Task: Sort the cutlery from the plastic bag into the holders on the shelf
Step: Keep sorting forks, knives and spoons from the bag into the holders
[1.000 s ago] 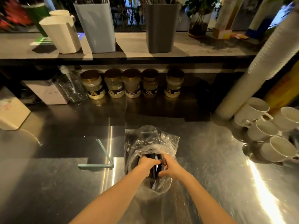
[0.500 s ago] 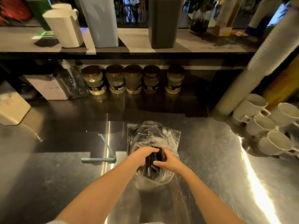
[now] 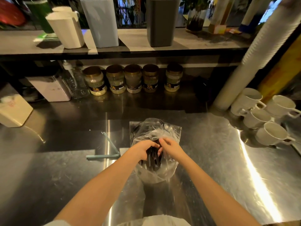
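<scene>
The left hand (image 3: 143, 149) curls round black cutlery (image 3: 153, 159) inside the bag (image 3: 154, 128) lying on the surface (image 3: 211, 152). The right hand (image 3: 171, 147) is half bent at the bag's mouth; whether it grips, I cannot tell. On the shelf (image 3: 138, 41) stand three holders (image 3: 101, 22); below, five jars (image 3: 133, 79) and four mugs (image 3: 257, 118).

On the far shelf (image 3: 195, 41) stand one white holder (image 3: 65, 30), one pale blue holder (image 3: 101, 23) and one dark grey holder (image 3: 160, 23), three in all. Five jars (image 3: 133, 79) stand beneath. Four white mugs (image 3: 270, 134) sit right. One plastic bag (image 3: 172, 129) lies near, its cutlery (image 3: 154, 159) too bunched to count.
</scene>
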Demonstrator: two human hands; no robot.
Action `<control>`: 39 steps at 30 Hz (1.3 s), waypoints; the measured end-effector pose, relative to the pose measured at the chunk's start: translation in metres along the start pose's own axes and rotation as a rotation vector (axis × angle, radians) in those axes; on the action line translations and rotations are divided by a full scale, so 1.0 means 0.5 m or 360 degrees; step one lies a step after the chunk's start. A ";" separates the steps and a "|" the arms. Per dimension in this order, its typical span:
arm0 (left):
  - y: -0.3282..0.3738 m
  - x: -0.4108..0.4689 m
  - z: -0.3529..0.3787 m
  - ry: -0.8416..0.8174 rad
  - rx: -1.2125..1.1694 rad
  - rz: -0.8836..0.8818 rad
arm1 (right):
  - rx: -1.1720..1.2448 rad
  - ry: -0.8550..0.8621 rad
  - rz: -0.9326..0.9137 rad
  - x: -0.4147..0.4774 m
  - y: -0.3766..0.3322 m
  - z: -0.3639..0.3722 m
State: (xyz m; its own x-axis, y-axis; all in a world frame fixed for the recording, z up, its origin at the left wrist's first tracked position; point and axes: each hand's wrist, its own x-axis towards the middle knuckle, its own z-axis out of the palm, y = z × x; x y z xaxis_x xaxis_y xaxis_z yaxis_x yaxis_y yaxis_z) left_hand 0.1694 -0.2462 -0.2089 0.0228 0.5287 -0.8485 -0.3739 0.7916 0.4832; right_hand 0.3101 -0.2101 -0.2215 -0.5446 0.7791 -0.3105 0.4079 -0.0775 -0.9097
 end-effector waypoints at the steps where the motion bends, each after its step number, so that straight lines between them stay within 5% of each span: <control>1: -0.001 -0.002 -0.001 -0.0025 -0.0083 0.0003 | 0.0033 0.0045 -0.0009 0.000 -0.013 0.003; 6: -0.011 -0.007 0.005 -0.0096 -0.0343 0.0068 | -0.0082 0.0189 0.0215 0.005 -0.047 0.009; 13: -0.039 -0.034 -0.002 -0.0097 -0.0232 0.0097 | -0.0010 0.0087 0.0399 -0.011 -0.050 0.014; 24: -0.035 -0.073 -0.013 -0.0162 -0.0432 0.0033 | -0.0638 0.0062 0.0069 -0.034 -0.112 0.028; 29: -0.016 -0.075 -0.016 -0.0202 -0.0419 0.0066 | -0.0541 0.0212 -0.0010 -0.064 -0.124 0.035; 31: -0.015 -0.074 -0.024 -0.0194 -0.0397 0.0070 | -0.0475 0.0089 0.0116 -0.085 -0.129 0.020; 36: -0.028 -0.074 -0.041 -0.0238 -0.0473 0.0055 | -0.0612 -0.0778 0.0523 -0.118 -0.135 -0.008; 39: -0.029 -0.074 -0.042 -0.0250 -0.0453 0.0065 | -0.0598 -0.0839 0.0457 -0.112 -0.123 0.001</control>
State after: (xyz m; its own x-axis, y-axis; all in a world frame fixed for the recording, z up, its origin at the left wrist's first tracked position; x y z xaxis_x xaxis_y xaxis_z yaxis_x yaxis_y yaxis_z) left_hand 0.1544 -0.2836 -0.1890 0.1369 0.6166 -0.7753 -0.6212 0.6630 0.4177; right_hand 0.3149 -0.2493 -0.1485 -0.6212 0.3478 -0.7022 0.7620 0.0591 -0.6449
